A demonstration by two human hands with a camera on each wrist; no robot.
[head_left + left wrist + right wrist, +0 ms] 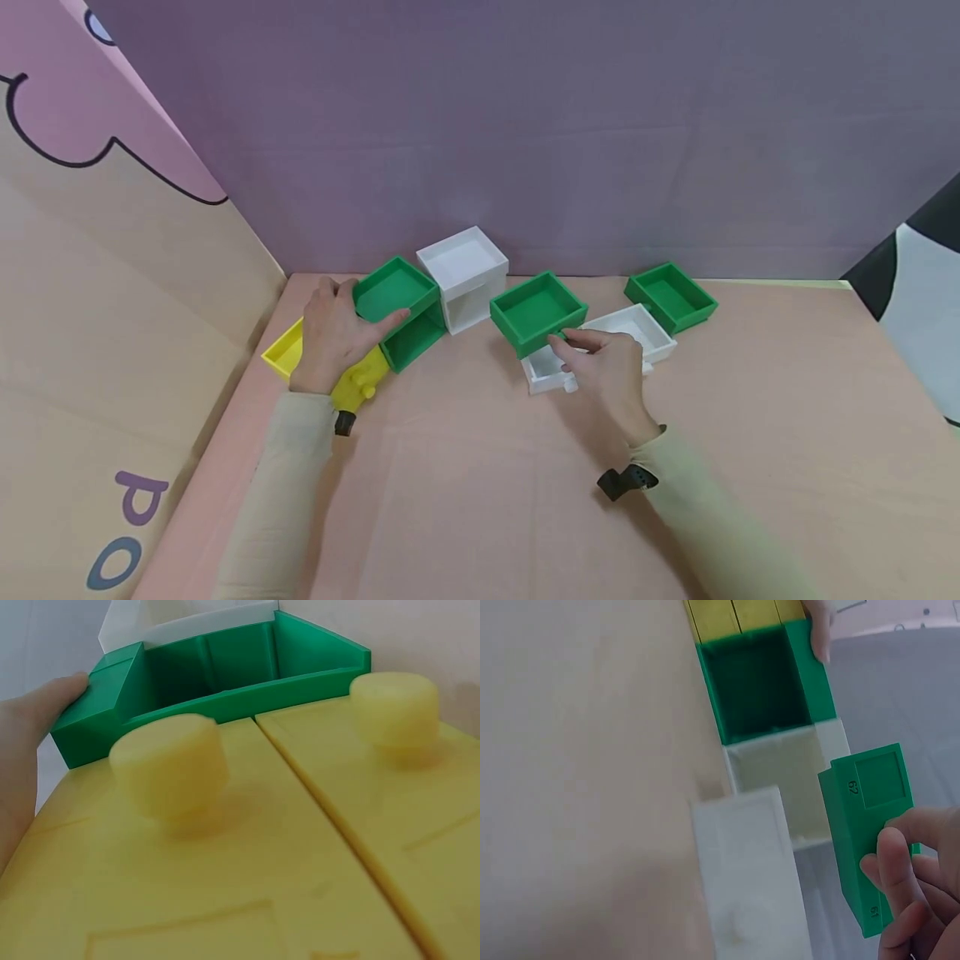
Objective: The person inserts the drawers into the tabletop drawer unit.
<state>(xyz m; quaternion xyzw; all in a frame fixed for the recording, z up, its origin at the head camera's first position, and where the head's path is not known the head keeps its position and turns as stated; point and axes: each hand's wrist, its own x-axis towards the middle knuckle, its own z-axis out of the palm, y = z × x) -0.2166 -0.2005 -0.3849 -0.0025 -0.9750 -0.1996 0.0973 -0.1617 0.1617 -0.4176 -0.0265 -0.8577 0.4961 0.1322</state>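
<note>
Head view: your right hand [607, 371] pinches the green drawer [538, 312] at its knob, hollow side up. It overlaps the nearer white drawer [538, 379] in view; can't tell if they touch. Off to the right: second white drawer [633, 323] and spare green drawer [671, 293]. Your left hand [333, 333] is at the green case [396, 285], thumb laid on it, other fingers partly hidden, so can't tell if it grips or merely rests. Green case sits between the yellow case [282, 350] and white case [465, 257]. Right wrist view shows the bay [757, 686] of the green case, interior visible, and 62 and 61 marked on the drawer face. My read on the step: green drawer, green case, one hand on each. To do it well: lift clear of the white drawers first, then travel left. A knob pinch is a small hold, so the far end may droop; level it before the mouth. Square the drawer to the bay, rear edge first, both corners together. Brace the green case with your left hand so a push doesn't skew the row. Thumb off the bay's mouth. Push straight through the knob, gently; if it binds, back out and realign rather than force it. White case has a similar opening right alongside, so check colour before you commit.
</note>
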